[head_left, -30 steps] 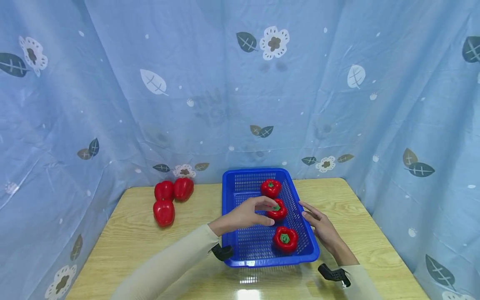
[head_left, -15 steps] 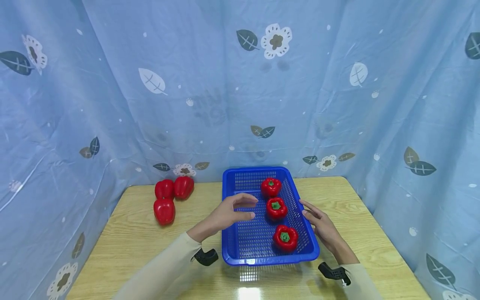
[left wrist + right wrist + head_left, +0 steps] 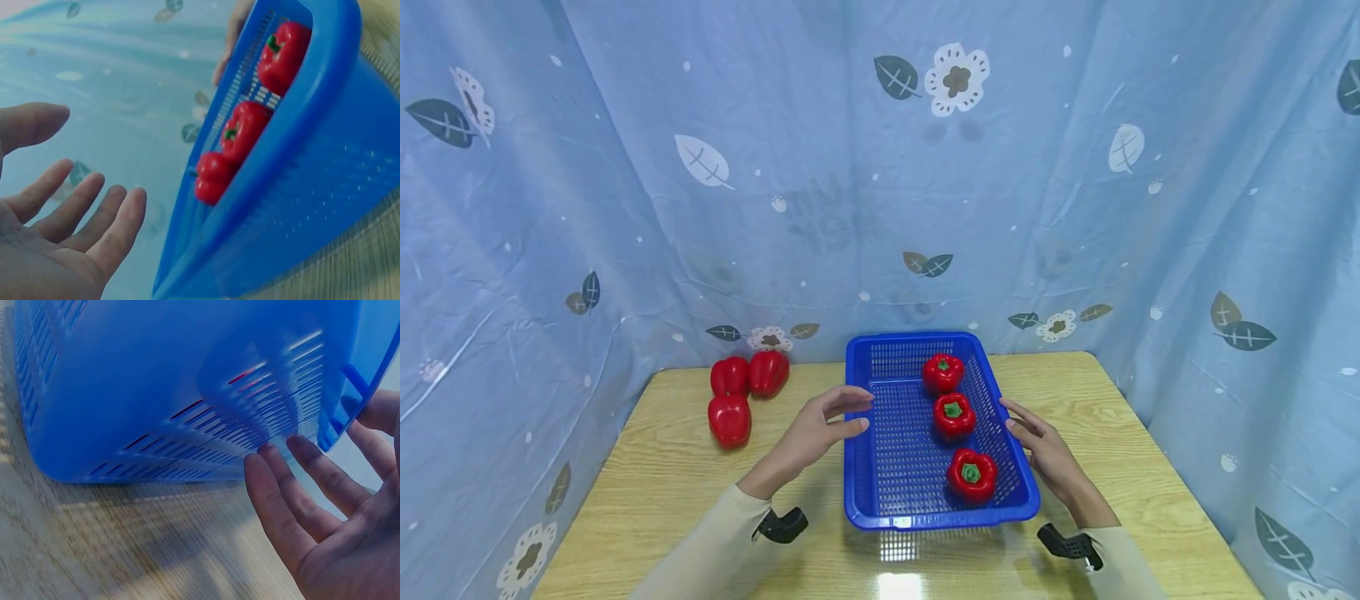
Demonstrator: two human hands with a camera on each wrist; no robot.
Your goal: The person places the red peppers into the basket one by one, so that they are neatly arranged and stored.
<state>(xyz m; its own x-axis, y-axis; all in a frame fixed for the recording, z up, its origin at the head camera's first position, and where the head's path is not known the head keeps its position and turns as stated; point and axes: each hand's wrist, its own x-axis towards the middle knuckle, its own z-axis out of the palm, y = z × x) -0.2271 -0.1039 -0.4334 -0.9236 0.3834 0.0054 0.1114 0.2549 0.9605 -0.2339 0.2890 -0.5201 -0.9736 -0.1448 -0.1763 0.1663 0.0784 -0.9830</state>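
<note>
A blue basket [image 3: 943, 523] holds three red bell peppers in a rough column: far [image 3: 943, 373], middle [image 3: 955, 416] and near [image 3: 972, 476]. My left hand [image 3: 808, 433] is at the basket's left edge, empty, fingers and thumb apart; in the left wrist view the hand [image 3: 81, 231] shows its palm beside the basket [image 3: 312, 162]. My right hand [image 3: 1056, 462] rests its fingertips against the basket's right side. Seen in the right wrist view, that hand [image 3: 350, 500] has loosely extended fingers at the slotted wall [image 3: 137, 381] and its thumb by the rim.
Three more red peppers lie grouped at the table's back left: one [image 3: 730, 377], another [image 3: 768, 372] and a nearer one [image 3: 729, 420]. The wooden table [image 3: 662, 483] is bordered by a blue patterned curtain [image 3: 820, 167] behind and at the sides.
My left hand has moved left from over the middle pepper to the basket's left edge. The right hand and the peppers have stayed in place.
</note>
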